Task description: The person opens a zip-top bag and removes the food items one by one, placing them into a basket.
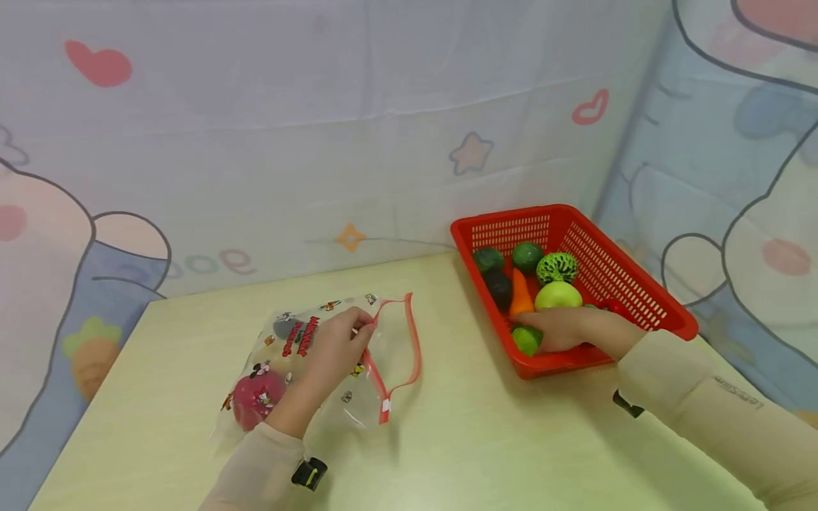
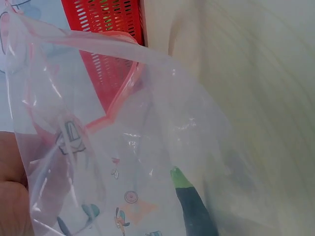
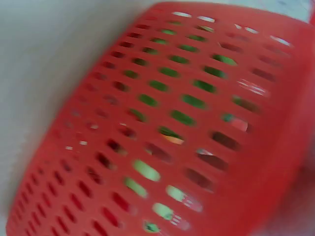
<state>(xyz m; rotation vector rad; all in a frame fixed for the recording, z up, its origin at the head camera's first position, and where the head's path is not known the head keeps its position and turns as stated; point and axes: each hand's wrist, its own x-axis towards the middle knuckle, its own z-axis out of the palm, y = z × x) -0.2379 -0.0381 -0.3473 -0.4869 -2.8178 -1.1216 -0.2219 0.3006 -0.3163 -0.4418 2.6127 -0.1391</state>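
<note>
My left hand [image 1: 337, 348] pinches the red-edged opening of a clear zip bag [image 1: 361, 394] printed with cartoon figures. The mouth gapes toward the right. Through the plastic show a dark pink round fruit [image 1: 258, 399] and a dark item [image 1: 286, 327]. In the left wrist view, a dark green vegetable [image 2: 193, 209] with a light green tip shows through the bag. My right hand [image 1: 565, 329] reaches into the red basket [image 1: 533, 367] at its near side, fingers round a bright green fruit [image 1: 527, 341]. In the right wrist view the basket's slotted wall [image 3: 162, 118] hides the hand's grasp.
Inside the basket also lie a carrot [image 1: 520, 292], a yellow-green apple [image 1: 559, 295], a dark avocado-like fruit [image 1: 498, 289], a striped green gourd [image 1: 557, 267] and several other items. The pale table [image 1: 447, 440] meets a printed cloth backdrop [image 1: 307, 142] behind.
</note>
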